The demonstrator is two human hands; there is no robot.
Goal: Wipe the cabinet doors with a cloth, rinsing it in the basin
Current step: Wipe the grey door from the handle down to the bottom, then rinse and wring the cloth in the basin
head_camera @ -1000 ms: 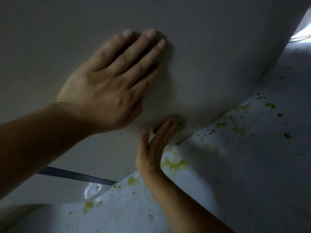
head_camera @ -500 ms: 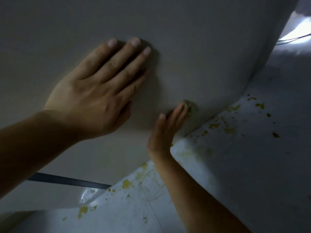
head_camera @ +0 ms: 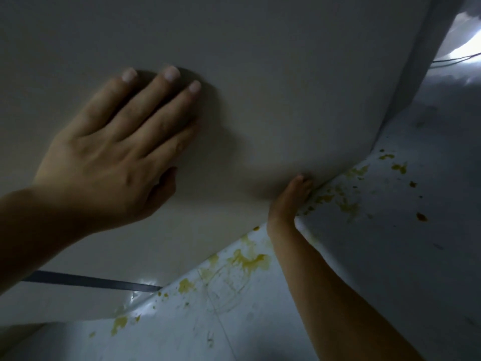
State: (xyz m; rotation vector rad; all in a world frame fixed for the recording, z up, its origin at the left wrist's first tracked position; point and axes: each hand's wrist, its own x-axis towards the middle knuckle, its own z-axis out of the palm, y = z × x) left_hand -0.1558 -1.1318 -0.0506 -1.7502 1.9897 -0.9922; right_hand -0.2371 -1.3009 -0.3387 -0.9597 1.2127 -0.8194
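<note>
While the view is tilting steeply along a pale panel, the left forearm (head_camera: 31,230) is coming in from the lower left edge and the right forearm (head_camera: 338,295) is rising from the bottom right, both closest to the camera. The left hand (head_camera: 104,162) is lying flat on the cabinet door (head_camera: 286,87), its fingers (head_camera: 156,100) stretching straight and slightly apart, the thumb tucking along underneath, the palm pressing against the surface and gripping nothing. Further in, the right hand (head_camera: 291,199) is reaching up to the lower edge of that door, its fingertips pushing into the seam where the door is meeting a glossy white surface (head_camera: 403,256). The fingertips are sitting in shadow there, so I cannot tell whether they are curling round anything or simply pressing. The door itself is filling the upper and left part of the view, plain and dim. Yellow stains (head_camera: 250,261) are spattering the white surface beside the right wrist and further along the seam. A dark strip (head_camera: 91,281) is running under the door's lower left. Farthest off, at the top right, a thin wire (head_camera: 455,59) is crossing a bright patch (head_camera: 468,45).
</note>
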